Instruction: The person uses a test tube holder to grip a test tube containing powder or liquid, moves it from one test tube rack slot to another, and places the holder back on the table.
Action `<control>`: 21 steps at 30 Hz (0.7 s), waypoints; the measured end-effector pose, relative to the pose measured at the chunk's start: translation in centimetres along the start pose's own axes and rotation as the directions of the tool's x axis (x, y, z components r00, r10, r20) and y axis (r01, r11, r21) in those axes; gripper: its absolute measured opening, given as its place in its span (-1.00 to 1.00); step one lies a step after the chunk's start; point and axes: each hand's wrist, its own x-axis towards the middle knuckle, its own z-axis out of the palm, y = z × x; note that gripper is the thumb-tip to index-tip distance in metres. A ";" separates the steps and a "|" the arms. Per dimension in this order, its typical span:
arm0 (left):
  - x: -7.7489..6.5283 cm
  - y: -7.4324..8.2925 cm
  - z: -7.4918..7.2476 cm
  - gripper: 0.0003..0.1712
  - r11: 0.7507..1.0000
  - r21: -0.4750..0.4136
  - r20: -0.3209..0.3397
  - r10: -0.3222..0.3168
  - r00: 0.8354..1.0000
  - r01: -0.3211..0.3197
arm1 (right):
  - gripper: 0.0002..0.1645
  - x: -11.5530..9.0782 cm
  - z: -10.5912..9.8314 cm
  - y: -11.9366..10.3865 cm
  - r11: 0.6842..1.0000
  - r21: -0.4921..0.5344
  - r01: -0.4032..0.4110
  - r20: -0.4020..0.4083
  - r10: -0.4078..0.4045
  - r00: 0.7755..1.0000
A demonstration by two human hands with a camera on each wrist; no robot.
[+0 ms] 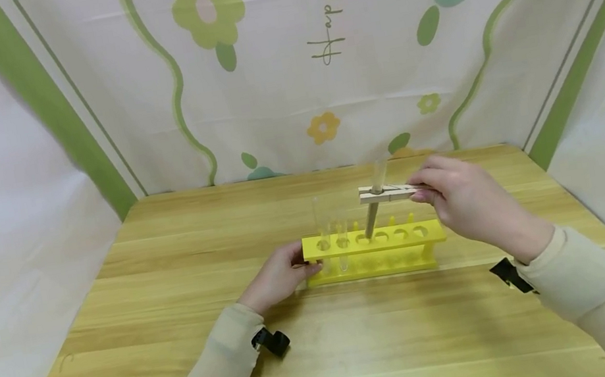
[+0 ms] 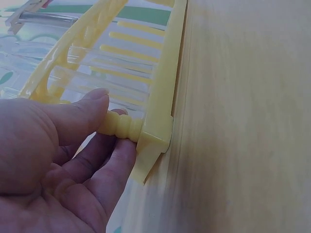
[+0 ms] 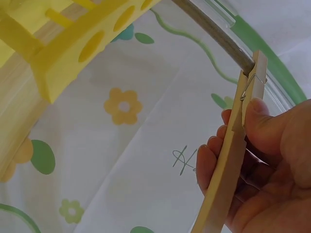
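A wooden test tube clamp (image 1: 397,193) is held by my right hand (image 1: 470,204), thumb on one side and fingers on the other in the right wrist view. Its jaws grip a test tube (image 1: 372,217) with greyish-brown contents, tilted, its lower end at a middle hole of the yellow test tube rack (image 1: 375,247). At the rack's left end, my left hand (image 1: 277,279) pinches the end post (image 2: 121,125) between thumb and fingers. Two clear test tubes (image 1: 341,233) stand in the left holes of the rack.
The rack stands on a wooden table (image 1: 328,344). Yellow drying pegs (image 1: 410,218) rise along its back side. A white curtain with printed flowers (image 1: 285,84) hangs behind the table and at both sides. A black wrist strap (image 1: 512,277) sits at the right sleeve.
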 end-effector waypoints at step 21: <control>0.2 -0.3 -0.2 -0.74 0.999 0.024 -0.001 0.026 1.000 -0.026 | -0.86 0.2 1.1 0.0 1.000 0.009 -0.006 0.045 0.005 0.999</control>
